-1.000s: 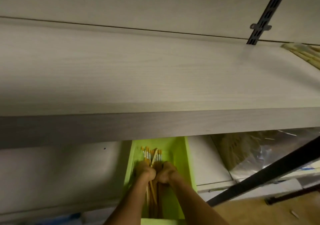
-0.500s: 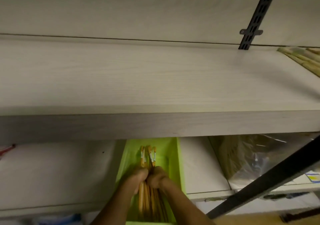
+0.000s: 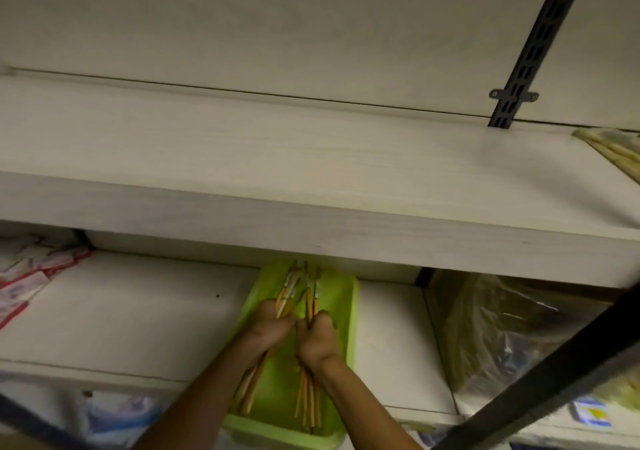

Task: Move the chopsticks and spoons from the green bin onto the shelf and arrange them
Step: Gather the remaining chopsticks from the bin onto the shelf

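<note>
Upper shelf (image 3: 311, 159) top bare from 9 to 2 o'clock — packets (image 3: 613, 148) only at far 3 o'clock. Its front edge overhangs the green bin (image 3: 346, 311); black upright (image 3: 533, 48) at 1 o'clock, dark bar (image 3: 554, 373) crossing at 4 o'clock.

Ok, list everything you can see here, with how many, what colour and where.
green bin: one, lime green, on the lower shelf, centre.
chopsticks: two bunches, orange-yellow, one in each grip over the bin.
shelf: one, pale wood, above the bin.
slotted rail: one, black, on the wall, upper right.
clear plastic bag: one, lower shelf, right.
red and white packets: several, lower shelf, far left.
left hand: grips one bunch.
right hand: grips the other.
</note>
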